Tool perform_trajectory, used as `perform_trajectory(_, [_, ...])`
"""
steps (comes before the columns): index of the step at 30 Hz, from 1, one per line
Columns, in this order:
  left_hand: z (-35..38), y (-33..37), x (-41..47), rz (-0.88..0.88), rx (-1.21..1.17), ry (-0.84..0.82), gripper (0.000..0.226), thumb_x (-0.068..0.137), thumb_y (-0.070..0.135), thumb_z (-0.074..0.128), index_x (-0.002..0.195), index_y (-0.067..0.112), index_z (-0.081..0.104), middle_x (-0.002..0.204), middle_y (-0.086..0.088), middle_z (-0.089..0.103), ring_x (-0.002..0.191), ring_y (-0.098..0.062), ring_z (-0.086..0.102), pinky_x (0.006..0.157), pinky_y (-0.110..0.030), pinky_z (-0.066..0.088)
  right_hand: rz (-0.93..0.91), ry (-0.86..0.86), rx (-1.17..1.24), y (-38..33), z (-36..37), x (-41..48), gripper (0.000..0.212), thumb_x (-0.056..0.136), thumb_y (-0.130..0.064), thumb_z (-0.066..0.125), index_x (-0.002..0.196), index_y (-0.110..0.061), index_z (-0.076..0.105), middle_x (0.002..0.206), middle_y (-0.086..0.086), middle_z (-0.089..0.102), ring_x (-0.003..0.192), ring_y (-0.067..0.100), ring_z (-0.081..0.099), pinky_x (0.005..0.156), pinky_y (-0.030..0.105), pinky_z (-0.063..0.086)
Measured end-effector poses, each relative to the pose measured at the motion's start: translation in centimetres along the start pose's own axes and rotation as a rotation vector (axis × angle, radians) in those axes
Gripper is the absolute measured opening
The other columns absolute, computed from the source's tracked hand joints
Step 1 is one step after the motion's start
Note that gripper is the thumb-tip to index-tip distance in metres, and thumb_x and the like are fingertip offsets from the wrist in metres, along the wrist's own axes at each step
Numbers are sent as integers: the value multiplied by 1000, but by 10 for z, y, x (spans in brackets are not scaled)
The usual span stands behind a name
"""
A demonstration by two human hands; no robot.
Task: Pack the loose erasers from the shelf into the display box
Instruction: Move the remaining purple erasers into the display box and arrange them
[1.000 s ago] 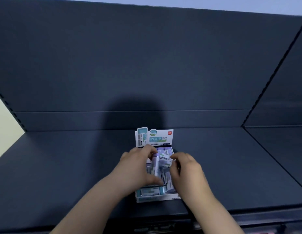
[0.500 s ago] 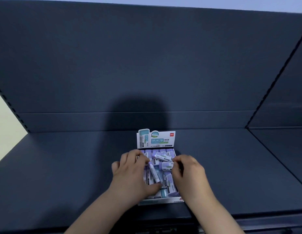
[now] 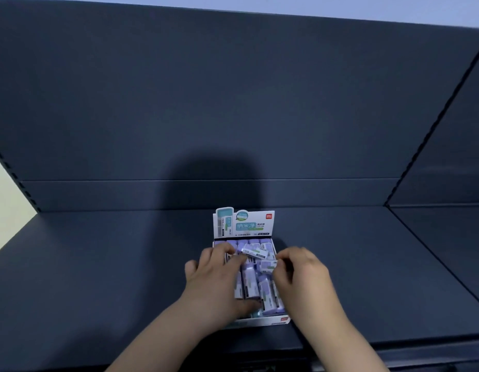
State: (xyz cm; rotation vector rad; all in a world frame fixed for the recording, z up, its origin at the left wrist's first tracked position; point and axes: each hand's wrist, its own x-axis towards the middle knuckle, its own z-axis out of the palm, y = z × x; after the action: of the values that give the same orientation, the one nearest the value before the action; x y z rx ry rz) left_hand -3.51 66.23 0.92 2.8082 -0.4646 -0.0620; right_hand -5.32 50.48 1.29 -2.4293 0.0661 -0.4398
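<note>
Two bare hands reach forward over the display box [image 3: 260, 322], which stands near the front edge of the dark shelf [image 3: 99, 264]. The left hand [image 3: 219, 280] lies palm down over the box's left half, fingers loosely bent and resting on the erasers [image 3: 250, 287], thumb against their near ends. The right hand [image 3: 304, 277] has curled fingers whose tips pinch a small eraser [image 3: 268, 265] sitting tilted above the packed rows. Inside the box, purple-sleeved erasers stand in rows, and one loose eraser [image 3: 255, 251] lies crosswise on top, between the two hands. An upright printed card [image 3: 243, 224] forms the back of the box.
</note>
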Motion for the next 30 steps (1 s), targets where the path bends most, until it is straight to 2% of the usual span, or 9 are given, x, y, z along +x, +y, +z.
perform_trajectory(7, [-2, -1, 2, 27, -15, 22, 65, 77, 67, 52, 135, 44, 33, 133, 18, 22, 126, -7, 18, 93, -30, 16, 2, -26, 13, 1, 2, -2, 11, 87, -12, 55, 92, -14, 64, 89, -1, 59, 78, 19, 58, 72, 30, 48])
perform_trajectory(10, [-2, -2, 2, 18, -27, 33, 62, 76, 65, 54, 132, 45, 36, 130, 19, 25, 125, -6, 20, 90, -29, 17, 6, -17, 39, 3, 3, -2, 12, 85, -10, 57, 90, -14, 66, 86, -1, 61, 74, 15, 57, 68, 19, 45])
perform_trajectory(13, [-5, -4, 5, -5, -99, 88, 55, 82, 63, 51, 132, 45, 37, 129, 23, 33, 122, -2, 25, 87, -26, 16, 81, -17, 154, 3, 2, -2, 13, 86, -11, 58, 88, -22, 65, 80, -6, 63, 66, 5, 56, 62, 6, 40])
perform_trajectory(17, [-9, -2, 6, -15, -199, 173, 39, 87, 58, 48, 124, 44, 46, 120, 26, 46, 116, 2, 36, 84, -23, 15, 228, -71, 381, -3, 2, -1, 21, 88, -14, 59, 75, -30, 61, 63, -9, 61, 54, -2, 52, 53, 10, 39])
perform_trajectory(19, [-10, 1, 5, -13, -240, 191, 44, 85, 58, 51, 126, 45, 45, 119, 27, 46, 116, 3, 37, 85, -22, 16, 271, -102, 450, -6, 2, 0, 22, 86, -13, 60, 71, -28, 63, 60, -9, 61, 52, -3, 51, 51, 10, 38])
perform_trajectory(21, [-9, 2, 6, -17, -241, 195, 61, 81, 61, 54, 136, 42, 36, 129, 26, 41, 120, 2, 35, 90, -23, 18, 304, -145, 496, -8, 2, 2, 17, 85, -13, 63, 71, -23, 64, 64, -8, 66, 55, -4, 55, 54, 9, 40])
perform_trajectory(25, [-7, 2, 5, -30, -162, 162, 78, 78, 66, 54, 144, 36, 24, 139, 21, 35, 127, -1, 29, 96, -25, 18, 297, -206, 450, -9, 0, 2, 14, 82, -20, 69, 69, -21, 63, 66, -5, 68, 55, -4, 56, 53, 10, 41])
perform_trajectory(27, [-7, 3, 3, -32, -110, 144, 82, 78, 66, 52, 146, 34, 19, 142, 19, 35, 130, -2, 26, 96, -25, 17, 270, -240, 416, -10, -2, 2, 15, 80, -21, 71, 68, -21, 62, 63, -6, 67, 52, -5, 54, 51, 9, 39])
perform_trajectory(30, [-7, 2, 3, -50, -70, 160, 77, 80, 63, 51, 145, 33, 22, 138, 18, 40, 128, -4, 31, 95, -26, 19, 183, -330, 264, -7, -6, 3, 14, 77, -27, 74, 69, -27, 62, 71, -8, 67, 60, -2, 55, 60, 13, 43])
